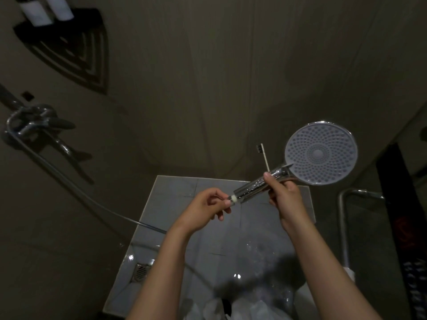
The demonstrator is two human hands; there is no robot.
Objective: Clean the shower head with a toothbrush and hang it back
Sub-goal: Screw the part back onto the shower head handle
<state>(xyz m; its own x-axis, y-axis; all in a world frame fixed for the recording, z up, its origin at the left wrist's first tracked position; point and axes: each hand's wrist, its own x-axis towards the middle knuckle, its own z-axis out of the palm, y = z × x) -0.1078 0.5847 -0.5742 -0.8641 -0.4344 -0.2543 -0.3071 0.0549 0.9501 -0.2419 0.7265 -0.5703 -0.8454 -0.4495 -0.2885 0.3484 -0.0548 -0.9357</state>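
A person's left hand (208,205) pinched the lower end of a chrome-handled shower head (321,153), where the hose (80,188) joins. The right hand (285,195) wrapped the handle just below the round face, which was turned up toward the camera. This 2-handed hold likely steadied the nozzles for scrubbing. A toothbrush (264,157) stood bristles-up behind the handle, seemingly tucked into the right hand's grip and clear of the face, so brushing looked not yet under way. Beneath the arms lay wet grey floor tiles (175,188), with a drain (140,271) at near left. The hose ran left to a mixer tap (34,123) on the dim wall. At right stood a metal rail (343,227) beside dark fabric (397,215). Farthest, a dark corner shelf (76,54) carried 2 bottles (46,10). No holder for the shower head could be made out.
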